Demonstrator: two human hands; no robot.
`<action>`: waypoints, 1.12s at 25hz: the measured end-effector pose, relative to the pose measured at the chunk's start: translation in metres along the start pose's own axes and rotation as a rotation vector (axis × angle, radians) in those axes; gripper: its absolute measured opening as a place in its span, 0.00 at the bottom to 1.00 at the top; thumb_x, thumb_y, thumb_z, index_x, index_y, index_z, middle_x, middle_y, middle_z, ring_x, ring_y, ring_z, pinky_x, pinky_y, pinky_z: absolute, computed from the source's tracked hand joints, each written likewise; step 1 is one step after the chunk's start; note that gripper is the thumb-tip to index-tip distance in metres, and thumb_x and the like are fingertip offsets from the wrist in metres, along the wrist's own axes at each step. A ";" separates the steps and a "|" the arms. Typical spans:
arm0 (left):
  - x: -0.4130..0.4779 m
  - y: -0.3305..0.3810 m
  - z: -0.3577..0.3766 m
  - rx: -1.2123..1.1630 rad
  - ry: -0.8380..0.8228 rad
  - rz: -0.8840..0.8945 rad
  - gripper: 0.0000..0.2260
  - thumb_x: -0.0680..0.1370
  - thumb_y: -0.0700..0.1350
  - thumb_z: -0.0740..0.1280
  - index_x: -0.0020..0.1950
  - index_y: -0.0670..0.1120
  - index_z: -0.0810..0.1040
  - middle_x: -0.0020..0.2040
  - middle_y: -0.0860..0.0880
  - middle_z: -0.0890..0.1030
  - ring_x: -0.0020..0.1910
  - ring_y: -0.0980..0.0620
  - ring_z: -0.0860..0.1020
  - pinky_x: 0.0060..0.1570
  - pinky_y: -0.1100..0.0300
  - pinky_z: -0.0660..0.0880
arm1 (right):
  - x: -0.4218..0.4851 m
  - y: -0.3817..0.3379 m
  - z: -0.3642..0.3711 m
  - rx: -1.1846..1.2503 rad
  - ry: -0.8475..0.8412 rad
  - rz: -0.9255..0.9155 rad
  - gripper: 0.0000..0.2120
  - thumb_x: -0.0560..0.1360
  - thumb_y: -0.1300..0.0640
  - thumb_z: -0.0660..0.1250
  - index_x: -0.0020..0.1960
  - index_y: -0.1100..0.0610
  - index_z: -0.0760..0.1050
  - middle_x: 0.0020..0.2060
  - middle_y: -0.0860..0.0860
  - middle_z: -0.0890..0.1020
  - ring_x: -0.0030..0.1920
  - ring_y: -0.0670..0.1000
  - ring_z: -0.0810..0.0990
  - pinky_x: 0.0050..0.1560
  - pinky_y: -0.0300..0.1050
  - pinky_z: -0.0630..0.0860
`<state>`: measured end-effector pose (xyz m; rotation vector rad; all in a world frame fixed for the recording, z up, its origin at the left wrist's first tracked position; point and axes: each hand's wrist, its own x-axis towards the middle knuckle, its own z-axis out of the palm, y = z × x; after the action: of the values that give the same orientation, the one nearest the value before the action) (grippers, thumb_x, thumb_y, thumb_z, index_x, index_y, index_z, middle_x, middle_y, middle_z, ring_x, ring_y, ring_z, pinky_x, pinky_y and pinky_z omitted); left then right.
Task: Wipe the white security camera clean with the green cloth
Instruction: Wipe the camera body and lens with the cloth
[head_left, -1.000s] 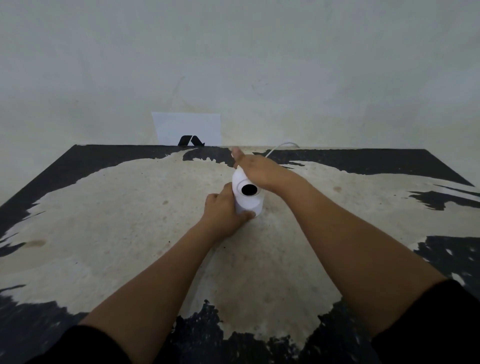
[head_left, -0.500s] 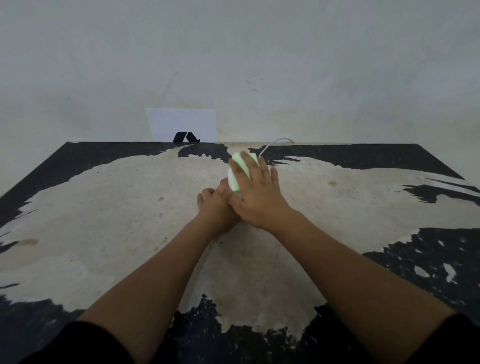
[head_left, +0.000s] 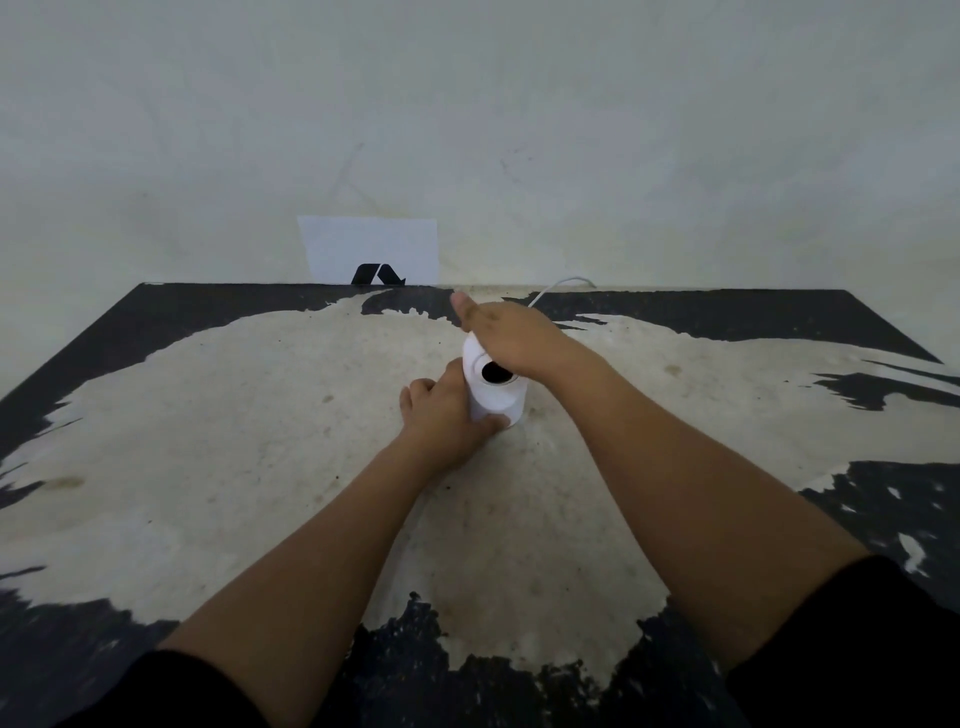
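Nearest the viewer, 2 bare forearms reach forward from dark sleeves (head_left: 852, 654) over a worn table (head_left: 208, 467), its black coating flaked away across the middle to leave a broad pale patch.

The left hand (head_left: 441, 415) rests low on the tabletop with its fingers curled around the base of the white camera (head_left: 496, 397), the thumb pressed against the lower front of the body and the other fingers wrapped out of sight on the left side. The camera stands upright near the middle of the table on the pale patch, a short white cylinder with a round black lens (head_left: 493, 371) facing up and toward the viewer.

The right hand (head_left: 511, 335) lies flat over the top and back of the camera, fingers pressed together and stretched toward the far left, palm down on the rounded head. The green cloth does not show in this view; whether it sits under that palm cannot be told.

Behind the right hand, a thin white cable (head_left: 558, 287) arcs from the camera toward the far edge of the table.

Farther back, a white sheet of paper (head_left: 369, 249) with a black mark at its lower edge leans against the pale wall (head_left: 571, 130), just behind the table's far edge.
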<state>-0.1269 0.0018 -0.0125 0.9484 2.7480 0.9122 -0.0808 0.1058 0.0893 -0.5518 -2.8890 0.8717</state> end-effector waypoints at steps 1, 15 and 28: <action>-0.001 0.000 -0.001 -0.003 0.004 0.013 0.35 0.69 0.61 0.68 0.71 0.53 0.58 0.64 0.46 0.73 0.62 0.43 0.66 0.63 0.48 0.62 | -0.001 0.003 -0.003 0.110 -0.010 0.034 0.37 0.77 0.33 0.42 0.58 0.58 0.77 0.55 0.56 0.80 0.54 0.55 0.75 0.51 0.49 0.65; 0.000 -0.002 0.000 -0.051 -0.030 -0.046 0.40 0.67 0.57 0.71 0.73 0.49 0.56 0.68 0.44 0.70 0.67 0.40 0.68 0.67 0.45 0.61 | -0.067 0.079 0.027 0.403 0.257 0.036 0.17 0.76 0.61 0.59 0.64 0.54 0.75 0.56 0.53 0.80 0.52 0.52 0.78 0.50 0.44 0.74; -0.065 0.013 -0.037 -0.567 -0.095 0.123 0.12 0.74 0.46 0.70 0.57 0.48 0.77 0.54 0.51 0.79 0.48 0.58 0.76 0.49 0.60 0.75 | -0.089 0.046 0.030 0.755 0.014 -0.064 0.09 0.76 0.62 0.64 0.42 0.51 0.78 0.36 0.52 0.76 0.38 0.48 0.72 0.38 0.43 0.70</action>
<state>-0.0785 -0.0471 0.0184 1.0105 2.1692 1.5073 0.0120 0.0934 0.0424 -0.3691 -2.2706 1.7815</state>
